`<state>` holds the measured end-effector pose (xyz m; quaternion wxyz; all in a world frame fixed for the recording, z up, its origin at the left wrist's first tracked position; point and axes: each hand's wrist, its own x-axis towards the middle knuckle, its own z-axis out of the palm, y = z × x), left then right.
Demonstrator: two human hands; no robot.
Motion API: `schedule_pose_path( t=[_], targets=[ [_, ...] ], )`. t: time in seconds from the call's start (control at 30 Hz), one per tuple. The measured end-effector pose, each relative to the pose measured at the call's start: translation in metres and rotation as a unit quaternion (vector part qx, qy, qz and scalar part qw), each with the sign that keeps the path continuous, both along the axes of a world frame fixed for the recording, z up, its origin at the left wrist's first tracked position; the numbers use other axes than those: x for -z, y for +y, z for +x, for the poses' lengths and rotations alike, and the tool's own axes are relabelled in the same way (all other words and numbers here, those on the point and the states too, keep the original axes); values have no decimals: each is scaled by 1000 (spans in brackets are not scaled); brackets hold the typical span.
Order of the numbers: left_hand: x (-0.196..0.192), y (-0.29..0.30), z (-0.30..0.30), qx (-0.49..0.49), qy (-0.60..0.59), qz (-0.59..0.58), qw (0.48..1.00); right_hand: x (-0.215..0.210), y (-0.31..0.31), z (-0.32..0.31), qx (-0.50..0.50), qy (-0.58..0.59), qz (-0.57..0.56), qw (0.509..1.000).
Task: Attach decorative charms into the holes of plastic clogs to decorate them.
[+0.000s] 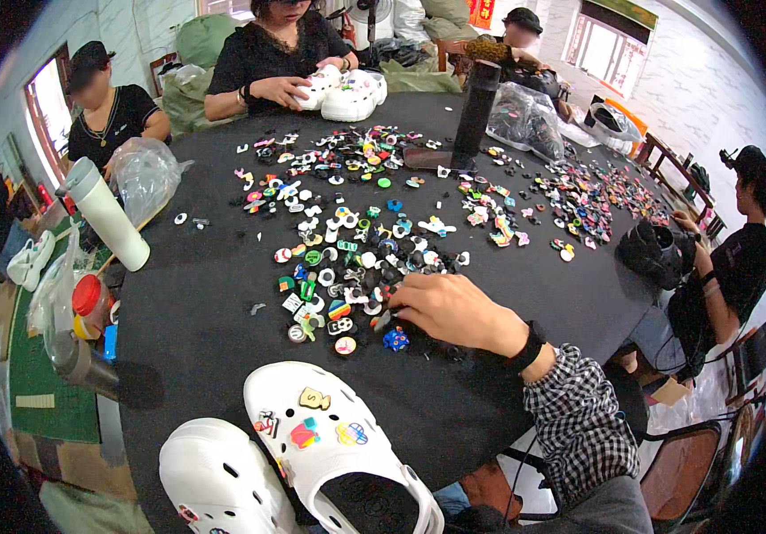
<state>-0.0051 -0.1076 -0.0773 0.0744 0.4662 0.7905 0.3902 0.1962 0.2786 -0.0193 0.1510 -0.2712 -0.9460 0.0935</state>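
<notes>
My right hand point(459, 310), in a checked sleeve with a black wristband, reaches into the near pile of colourful shoe charms point(338, 267). Its fingers are bent and pressed together at the pile's right edge, on a charm mostly hidden by the fingertips. A blue charm point(395, 339) lies just below them. Nearest to me on the table are two white clogs. The right clog point(312, 392) carries several charms on its upper, among them a gold one and a red-and-blue one. The left clog point(214, 463) lies tilted, with charms low on its side. My left hand is out of view.
More charms point(579, 200) spread over the black table point(223, 311). A black cylinder point(477, 111) stands toward the back. At the left edge are a pale green tumbler point(107, 214) and a red-lidded jar point(89, 298). Co-workers sit around; one holds white clogs point(352, 96), another a black shoe point(654, 254).
</notes>
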Motion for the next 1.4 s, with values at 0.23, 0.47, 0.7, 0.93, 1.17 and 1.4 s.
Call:
schedule_pose_path(
  t=[0.23,0.47,0.7,0.93,1.17,1.4],
  targets=[
    [-13,6,2,44,3,-7,999,0,17,11,-3,100,-84,991],
    [-13,5,0,55,-26,7,998,-6,14,12,-1,89,-118,989],
    [-11,4,-1,49,1,18,999,-12,17,11,47,142,-93,984],
    [-3,-1,-3,62,7,10,998,-3,11,11,51,66,-29,996],
    [-12,8,-1,75,14,45,996,-12,17,20,-2,77,-148,986],
    [-20,9,1,91,-24,13,995,-18,17,17,87,107,-106,985]
  ],
)
